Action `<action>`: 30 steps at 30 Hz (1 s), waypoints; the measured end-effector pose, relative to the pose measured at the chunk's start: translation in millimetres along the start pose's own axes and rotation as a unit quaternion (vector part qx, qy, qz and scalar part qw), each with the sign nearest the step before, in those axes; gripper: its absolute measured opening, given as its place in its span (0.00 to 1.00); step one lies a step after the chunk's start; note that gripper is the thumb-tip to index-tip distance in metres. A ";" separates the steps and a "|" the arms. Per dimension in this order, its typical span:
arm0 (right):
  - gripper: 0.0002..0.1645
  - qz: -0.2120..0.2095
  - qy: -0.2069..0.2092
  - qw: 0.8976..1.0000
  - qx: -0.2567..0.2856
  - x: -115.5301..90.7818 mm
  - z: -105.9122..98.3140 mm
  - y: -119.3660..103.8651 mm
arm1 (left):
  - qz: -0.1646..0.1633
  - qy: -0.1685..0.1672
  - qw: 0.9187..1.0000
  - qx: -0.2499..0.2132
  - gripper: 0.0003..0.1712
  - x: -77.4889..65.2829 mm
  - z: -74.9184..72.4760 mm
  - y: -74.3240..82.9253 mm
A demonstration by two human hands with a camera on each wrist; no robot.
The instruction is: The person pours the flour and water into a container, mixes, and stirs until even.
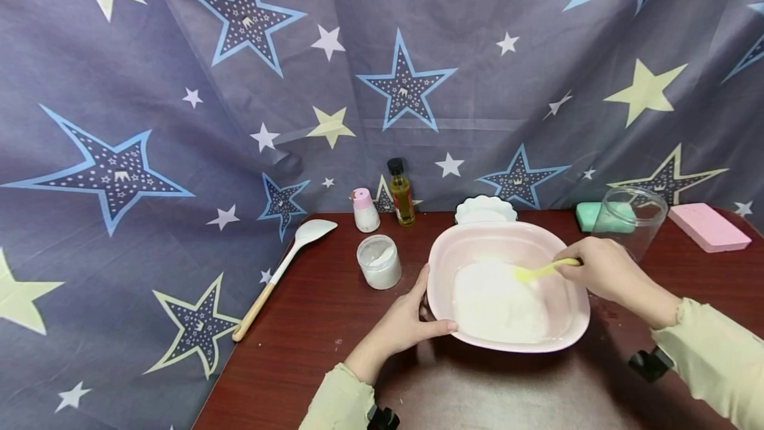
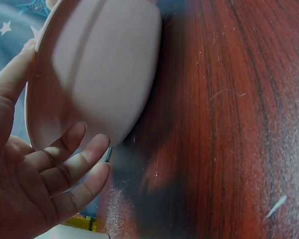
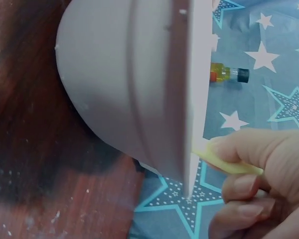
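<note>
A pale pink oval basin (image 1: 438, 251) stands on the table with a white, flour-like mass (image 1: 498, 300) spread over its bottom. My left hand (image 1: 396, 324) steadies the basin at its near-left side, thumb over the rim. In the left wrist view, the other fingers of the left hand (image 2: 55, 169) lie loosely bent by the outer wall. A small yellow spatula (image 1: 546, 271) is pinched in my right hand (image 1: 603, 271) above the right rim, its head over the white mass. The right wrist view shows the yellow handle (image 3: 224, 162) between thumb and fingers.
Left of the basin are a glass jar of white powder (image 1: 382, 277), a pink-capped shaker (image 1: 365, 214) and an oil bottle (image 1: 402, 198). A white long-handled spatula (image 1: 283, 267) lies further left. Behind stands a scalloped white dish (image 1: 486, 208); right, a clear jar (image 1: 635, 224), green block (image 1: 591, 216) and pink block (image 1: 710, 225).
</note>
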State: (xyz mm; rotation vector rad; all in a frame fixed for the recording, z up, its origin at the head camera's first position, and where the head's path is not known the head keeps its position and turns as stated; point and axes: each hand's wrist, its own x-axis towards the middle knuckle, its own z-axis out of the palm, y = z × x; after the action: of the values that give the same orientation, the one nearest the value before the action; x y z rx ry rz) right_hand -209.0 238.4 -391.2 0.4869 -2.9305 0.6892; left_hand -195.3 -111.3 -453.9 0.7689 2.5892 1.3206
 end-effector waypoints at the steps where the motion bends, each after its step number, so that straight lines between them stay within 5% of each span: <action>1: 0.05 0.001 -0.006 1.000 0.001 -0.6 -1.7 0.0 | 0.000 0.000 1.000 0.000 0.64 -0.1 -0.3 0.3; 18: 0.04 -0.036 -0.081 0.992 0.090 -8.9 2.9 -5.6 | 0.001 0.002 1.000 0.004 0.63 -0.1 0.5 -1.0; 30: 0.03 -0.076 -0.075 0.984 0.142 -2.8 24.3 -27.6 | 0.003 0.000 1.000 -0.005 0.63 -0.3 0.9 -2.3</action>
State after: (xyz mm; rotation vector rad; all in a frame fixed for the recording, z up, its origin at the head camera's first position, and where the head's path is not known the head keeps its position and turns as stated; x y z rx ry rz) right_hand -197.7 204.9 -401.9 0.8122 -2.8989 1.0992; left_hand -195.6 -111.9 -456.3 0.7767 2.5811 1.3339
